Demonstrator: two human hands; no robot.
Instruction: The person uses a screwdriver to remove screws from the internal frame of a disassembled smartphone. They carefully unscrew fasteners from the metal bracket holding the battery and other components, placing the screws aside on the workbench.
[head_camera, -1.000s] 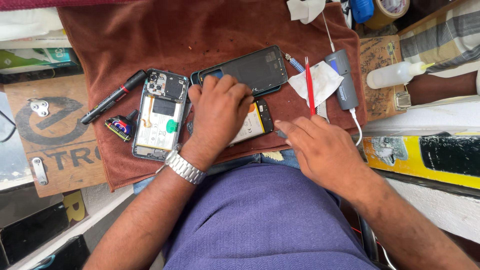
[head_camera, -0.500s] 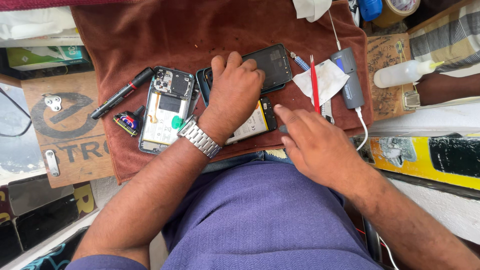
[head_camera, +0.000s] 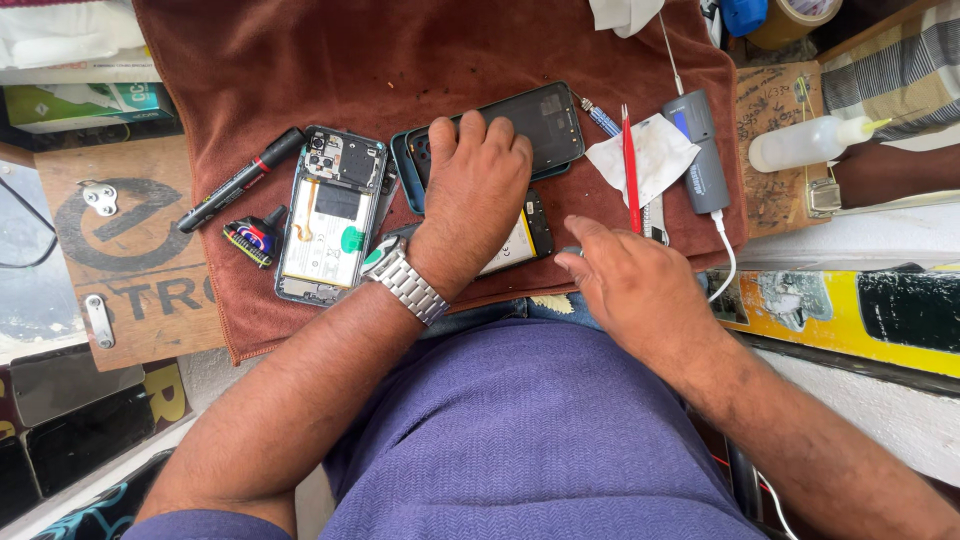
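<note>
My left hand (head_camera: 478, 185), with a metal watch on the wrist, lies on a dark phone (head_camera: 545, 125) on the brown towel (head_camera: 400, 60). Its fingers curl over the phone's far edge. Under its palm sits another opened phone with a battery (head_camera: 522, 238). To the left lies a third phone (head_camera: 330, 215) with its back off and its battery showing. My right hand (head_camera: 640, 285) rests at the towel's near edge. A small grey thing (head_camera: 570, 251) shows at its fingertips, and I cannot tell whether it is held.
A black marker (head_camera: 240, 180) and a small striped part (head_camera: 250, 238) lie left of the opened phone. To the right are a red tool (head_camera: 630, 165), white tissue (head_camera: 660, 150), a grey cabled device (head_camera: 700, 150) and a squeeze bottle (head_camera: 800, 145). A wooden board (head_camera: 130, 250) lies left.
My left hand has slid up from the battery phone onto the dark phone. My right hand has stayed near the towel's edge. The view has shifted slightly.
</note>
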